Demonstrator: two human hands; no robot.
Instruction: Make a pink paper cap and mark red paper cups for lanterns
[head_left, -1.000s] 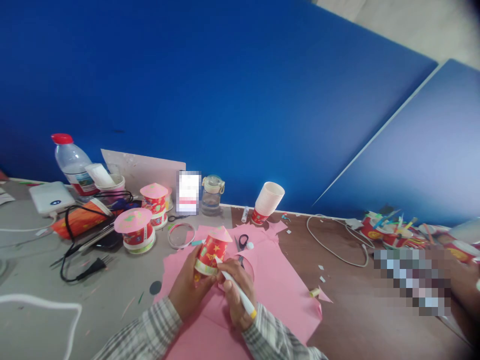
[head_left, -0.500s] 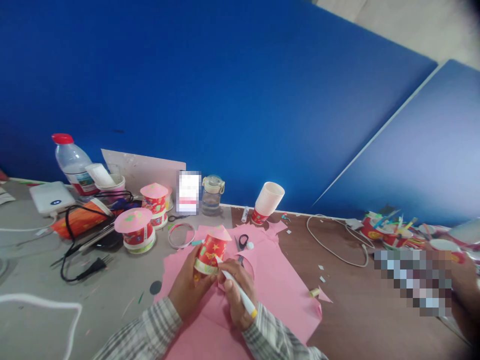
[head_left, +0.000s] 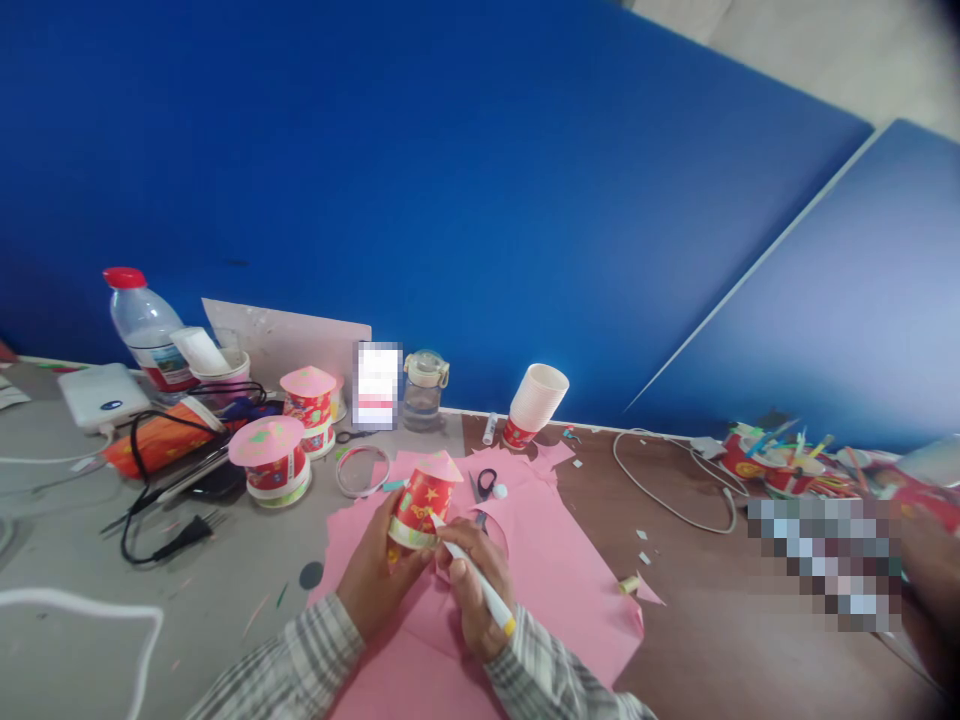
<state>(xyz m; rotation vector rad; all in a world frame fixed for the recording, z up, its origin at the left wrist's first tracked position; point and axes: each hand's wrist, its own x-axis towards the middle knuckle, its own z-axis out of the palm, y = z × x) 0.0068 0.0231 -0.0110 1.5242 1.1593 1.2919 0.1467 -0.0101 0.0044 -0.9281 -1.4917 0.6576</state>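
My left hand [head_left: 379,580] is wrapped around a red paper cup [head_left: 429,494] topped with a pink paper cone [head_left: 439,467]. The cup is tilted, and a yellow star and lettering show on its side. My right hand [head_left: 476,580] grips a white marker [head_left: 486,592] with a yellow end, its tip at the cup's side. Beneath both hands lie pink paper sheets [head_left: 555,580]. Just beyond the right hand, black-handled scissors [head_left: 487,484] rest on the paper. To the left stand two decorated cups with pink paper tops, one nearer [head_left: 271,460] and one behind [head_left: 308,400].
A leaning stack of paper cups [head_left: 536,405] and a lidded jar [head_left: 425,392] stand along the blue partition [head_left: 480,200]. Cables, a plug [head_left: 184,538], a power bank [head_left: 105,395] and a bottle [head_left: 148,330] crowd the left. At right is another person's hand [head_left: 934,560] near cups of craft pieces.
My hands, the cup and the marker hold almost the same pose. At the far right, the other person's hand has shifted slightly.
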